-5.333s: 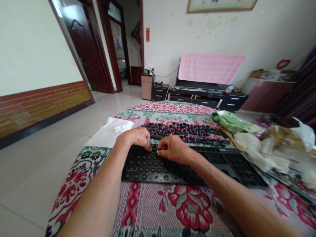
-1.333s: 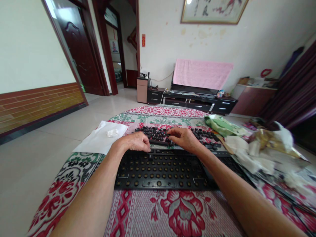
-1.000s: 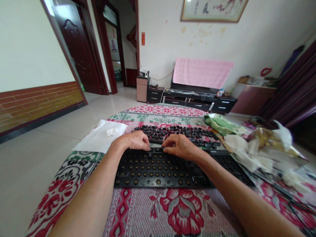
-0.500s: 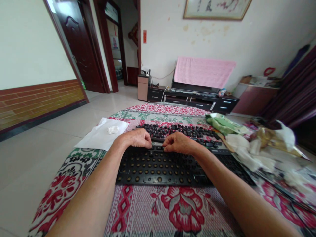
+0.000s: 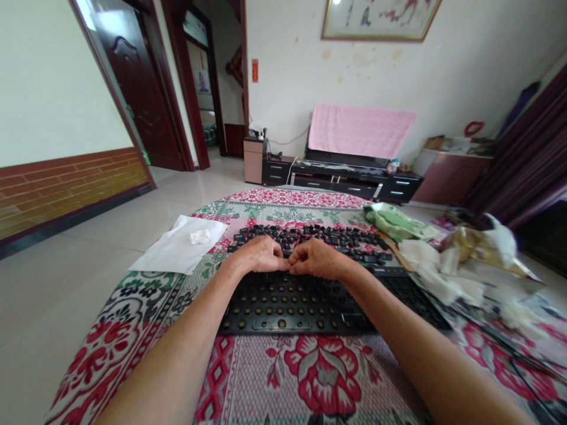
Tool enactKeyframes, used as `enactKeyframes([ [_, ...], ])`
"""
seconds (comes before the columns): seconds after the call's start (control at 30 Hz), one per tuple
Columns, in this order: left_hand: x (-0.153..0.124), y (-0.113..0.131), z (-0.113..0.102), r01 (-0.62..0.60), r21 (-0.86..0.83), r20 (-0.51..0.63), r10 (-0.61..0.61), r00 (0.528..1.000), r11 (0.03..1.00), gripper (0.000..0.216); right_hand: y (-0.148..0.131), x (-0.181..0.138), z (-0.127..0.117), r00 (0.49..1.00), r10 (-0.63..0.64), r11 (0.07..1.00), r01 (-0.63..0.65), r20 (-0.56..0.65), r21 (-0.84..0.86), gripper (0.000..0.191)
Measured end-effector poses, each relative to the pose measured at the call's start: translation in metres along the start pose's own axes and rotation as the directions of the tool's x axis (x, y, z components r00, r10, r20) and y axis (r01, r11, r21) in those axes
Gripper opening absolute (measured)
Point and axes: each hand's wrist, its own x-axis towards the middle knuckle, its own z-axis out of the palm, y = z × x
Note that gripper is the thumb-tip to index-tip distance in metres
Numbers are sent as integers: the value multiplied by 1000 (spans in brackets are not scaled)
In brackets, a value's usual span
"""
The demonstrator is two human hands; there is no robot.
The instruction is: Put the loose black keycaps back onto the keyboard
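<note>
A black keyboard (image 5: 283, 308) with most of its keycaps off lies across the patterned tablecloth, its rows of round key seats bare. Over its far edge, my left hand (image 5: 264, 255) is closed, fingertips pressed together. My right hand (image 5: 315, 258) pinches right beside it, and the fingertips of both hands meet. Whatever sits between the fingers is too small or hidden to make out. Just beyond the hands, loose black keycaps (image 5: 336, 237) are spread in a heap. My forearms cover parts of the keyboard's left and right sides.
A white paper sheet (image 5: 175, 251) with a crumpled tissue (image 5: 199, 236) on it lies at the left. To the right are a green plastic package (image 5: 398, 223), crumpled whitish cloth (image 5: 438, 271) and a dark cable (image 5: 522, 372). A TV cabinet (image 5: 332, 180) stands beyond the table.
My left hand has moved right along the keyboard's far edge until its fingertips meet those of my right hand. The view has shifted slightly.
</note>
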Motion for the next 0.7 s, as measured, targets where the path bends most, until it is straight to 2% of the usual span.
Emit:
enactKeyframes([
  [0.2, 1, 0, 2, 32, -7, -12, -32, 999, 999, 32, -4, -5, 0, 1000, -2, 1000, 2, -16, -1, 18],
  [0.43, 2, -1, 4, 5, -21, -23, -6, 1000, 1000, 31, 0, -5, 3, 999, -1, 1000, 1, -36, 16, 21],
  [0.7, 4, -1, 8, 9, 38, -53, -7, 999, 999, 28, 2, -5, 0, 999, -41, 999, 41, -21, -14, 19],
])
